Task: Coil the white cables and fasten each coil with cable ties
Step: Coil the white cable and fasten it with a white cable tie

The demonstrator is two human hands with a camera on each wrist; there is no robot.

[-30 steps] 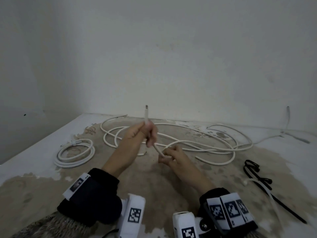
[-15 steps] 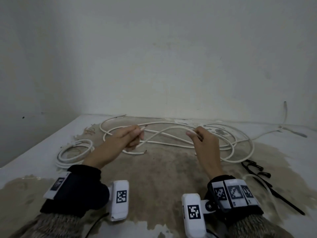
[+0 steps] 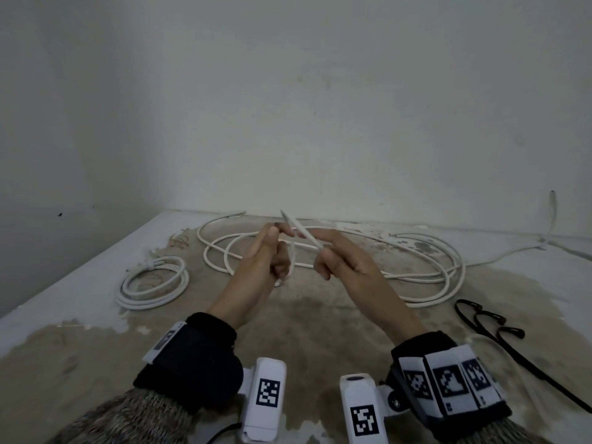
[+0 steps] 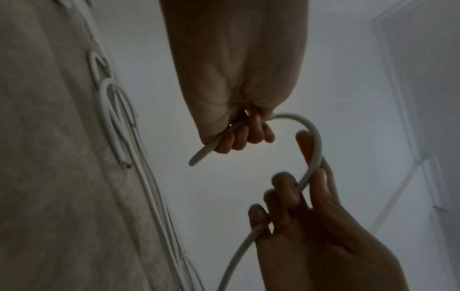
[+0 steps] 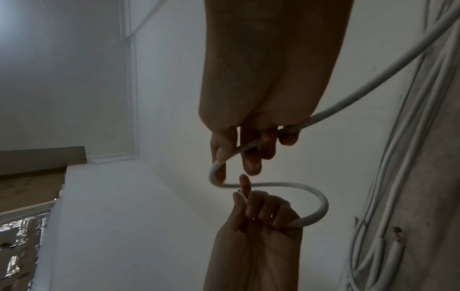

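Note:
My left hand (image 3: 269, 251) and right hand (image 3: 333, 261) are raised close together above the table, and both grip one white cable (image 3: 301, 230). Its free end pokes up between them. In the left wrist view my left hand (image 4: 239, 133) holds the cable (image 4: 313, 133) just behind its end, and the cable arcs over to my right hand (image 4: 298, 193). In the right wrist view my right hand (image 5: 248, 145) has the cable (image 5: 321, 202) threaded through its fingers, with a small bend leading to my left fist (image 5: 261, 212). The rest of the cable (image 3: 416, 277) sprawls in wide loops on the table.
A finished white coil (image 3: 153, 283) lies at the left. Black cable ties (image 3: 480, 318) lie at the right. The stained table (image 3: 320, 331) meets a wall behind, and its left edge drops off. Another thin cable (image 3: 554, 213) runs up the wall at the far right.
Half a second ago my hands were apart with the cable stretched between them. They have come together and risen, bending the cable into a small loop with its end pointing up.

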